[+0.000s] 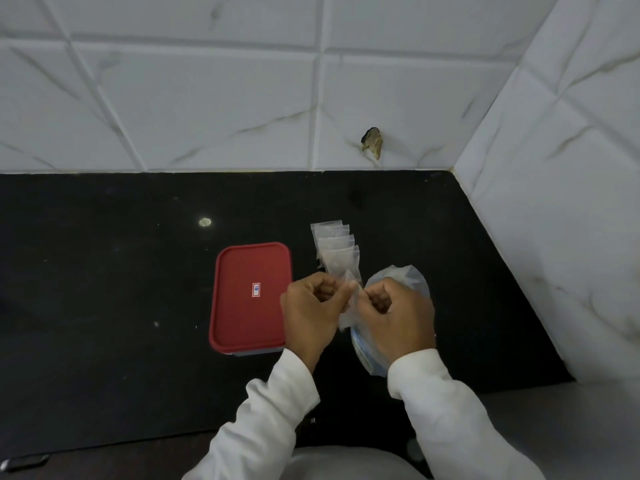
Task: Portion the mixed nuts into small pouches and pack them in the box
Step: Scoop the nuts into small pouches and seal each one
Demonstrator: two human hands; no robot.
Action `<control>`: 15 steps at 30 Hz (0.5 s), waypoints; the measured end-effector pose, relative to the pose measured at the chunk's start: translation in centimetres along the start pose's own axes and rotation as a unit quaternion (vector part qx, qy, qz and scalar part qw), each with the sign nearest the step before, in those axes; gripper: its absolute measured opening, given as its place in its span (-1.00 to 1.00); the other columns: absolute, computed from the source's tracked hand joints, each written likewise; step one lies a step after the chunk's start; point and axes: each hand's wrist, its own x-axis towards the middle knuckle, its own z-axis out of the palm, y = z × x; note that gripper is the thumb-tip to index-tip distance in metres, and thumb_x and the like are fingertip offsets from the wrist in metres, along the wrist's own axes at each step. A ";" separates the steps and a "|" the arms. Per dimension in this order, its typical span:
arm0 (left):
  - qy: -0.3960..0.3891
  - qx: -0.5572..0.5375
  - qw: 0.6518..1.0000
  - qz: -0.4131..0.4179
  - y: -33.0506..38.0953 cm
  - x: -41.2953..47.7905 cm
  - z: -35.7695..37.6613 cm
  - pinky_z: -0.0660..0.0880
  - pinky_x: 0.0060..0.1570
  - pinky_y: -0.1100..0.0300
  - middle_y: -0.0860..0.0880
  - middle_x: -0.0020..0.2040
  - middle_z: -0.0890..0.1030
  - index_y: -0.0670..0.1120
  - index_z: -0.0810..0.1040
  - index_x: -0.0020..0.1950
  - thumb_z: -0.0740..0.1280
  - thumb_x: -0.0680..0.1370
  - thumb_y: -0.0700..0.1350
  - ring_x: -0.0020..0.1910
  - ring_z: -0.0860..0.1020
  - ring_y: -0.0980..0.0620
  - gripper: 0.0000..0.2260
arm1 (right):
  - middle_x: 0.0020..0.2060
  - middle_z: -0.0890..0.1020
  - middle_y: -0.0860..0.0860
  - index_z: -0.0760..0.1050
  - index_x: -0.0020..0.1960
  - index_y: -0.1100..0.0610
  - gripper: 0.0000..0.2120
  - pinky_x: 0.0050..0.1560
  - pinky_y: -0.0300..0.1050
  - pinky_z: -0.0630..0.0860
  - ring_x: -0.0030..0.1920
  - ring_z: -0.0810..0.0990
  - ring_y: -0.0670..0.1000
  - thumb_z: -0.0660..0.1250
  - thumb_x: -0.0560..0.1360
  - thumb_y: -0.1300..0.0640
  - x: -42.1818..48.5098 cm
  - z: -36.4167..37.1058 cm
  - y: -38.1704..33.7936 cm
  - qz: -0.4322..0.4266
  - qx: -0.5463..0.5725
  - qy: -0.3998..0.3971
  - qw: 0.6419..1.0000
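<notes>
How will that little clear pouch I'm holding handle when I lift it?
Probably floppy: the pouch droops between the left hand and right hand pinching it. Likely very light: thin see-through film, no nuts visible inside.

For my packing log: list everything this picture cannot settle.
All in the head view:
- Inside of the box: hidden by its shut red lid.
- Large clear bag: mostly covered by the right hand, contents unreadable.
- Pouch pinched by the left hand and right hand: too blurred to tell if filled.
- Row of pouches: overlapping, count unclear.
- Dark object, lower left: cut off by the frame edge.
</notes>
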 end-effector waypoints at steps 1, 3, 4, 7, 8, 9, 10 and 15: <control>0.004 0.054 0.998 0.019 -0.1 0.3 -0.3 0.57 -0.23 0.37 0.06 -0.31 0.67 0.03 0.63 -0.20 0.51 0.49 -0.10 -0.32 0.64 0.17 -0.89 | -0.35 0.53 -0.18 0.42 -0.26 -0.09 -0.79 -0.21 -0.39 0.41 -0.29 0.55 -0.20 0.41 0.47 0.04 0.4 -0.3 0.0 0.010 -0.026 0.005 1.000; -0.002 0.134 0.989 0.061 -0.3 0.7 -0.8 0.54 -0.23 0.42 0.14 -0.30 0.63 0.10 0.58 -0.20 0.52 0.48 -0.11 -0.31 0.63 0.21 -0.83 | -0.35 0.49 -0.17 0.39 -0.26 -0.07 -0.77 -0.24 -0.39 0.39 -0.29 0.51 -0.21 0.42 0.47 0.09 1.1 -1.0 0.2 0.024 -0.074 0.022 0.997; -0.008 0.158 0.984 0.084 -0.3 0.8 -0.9 0.53 -0.23 0.43 0.16 -0.30 0.62 0.11 0.57 -0.20 0.53 0.47 -0.13 -0.31 0.62 0.20 -0.81 | -0.35 0.48 -0.17 0.39 -0.25 -0.07 -0.76 -0.24 -0.38 0.42 -0.30 0.49 -0.21 0.43 0.47 0.10 1.4 -1.2 0.4 0.022 -0.087 0.028 0.996; -0.024 0.178 0.976 0.126 0.1 0.9 -0.1 0.54 -0.22 0.42 0.15 -0.30 0.60 0.07 0.58 -0.19 0.55 0.45 -0.17 -0.32 0.61 0.18 -0.80 | -0.29 0.49 -0.15 0.41 -0.17 -0.07 -0.78 -0.15 -0.25 0.54 -0.26 0.51 -0.18 0.47 0.43 0.05 2.1 -1.2 0.6 0.019 -0.094 0.000 0.995; -0.027 0.177 0.975 0.133 0.2 0.9 0.2 0.55 -0.23 0.41 0.14 -0.31 0.60 0.06 0.58 -0.19 0.55 0.44 -0.18 -0.32 0.61 0.17 -0.81 | -0.23 0.51 -0.15 0.43 -0.10 -0.08 -0.77 -0.10 -0.20 0.56 -0.21 0.52 -0.18 0.49 0.40 -0.01 2.3 -1.1 0.7 0.026 -0.091 -0.029 0.995; -0.027 0.180 0.973 0.140 0.3 0.9 0.5 0.55 -0.24 0.40 0.13 -0.31 0.61 0.03 0.59 -0.19 0.55 0.43 -0.18 -0.33 0.61 0.17 -0.82 | -0.15 0.53 -0.15 0.43 -0.02 -0.08 -0.72 -0.04 -0.16 0.55 -0.14 0.53 -0.17 0.49 0.39 -0.05 2.5 -0.9 0.9 0.038 -0.094 -0.064 0.993; -0.025 0.189 0.970 0.149 0.3 1.0 0.6 0.56 -0.24 0.38 0.12 -0.31 0.61 0.01 0.61 -0.18 0.55 0.43 -0.18 -0.34 0.60 0.17 -0.84 | -0.08 0.54 -0.14 0.44 0.06 -0.07 -0.69 0.04 -0.12 0.53 -0.08 0.53 -0.16 0.48 0.40 -0.04 2.7 -0.8 1.0 0.053 -0.108 -0.097 0.988; -0.055 0.240 0.959 0.141 0.5 1.9 -0.1 0.52 -0.21 0.32 0.06 -0.30 0.60 -0.01 0.57 -0.13 0.54 0.43 -0.21 -0.34 0.56 0.14 -0.82 | -0.23 0.56 -0.13 0.47 -0.10 -0.10 -0.77 -0.03 -0.06 0.62 -0.16 0.57 -0.13 0.50 0.40 0.11 3.9 -1.4 1.0 0.052 -0.101 -0.062 0.992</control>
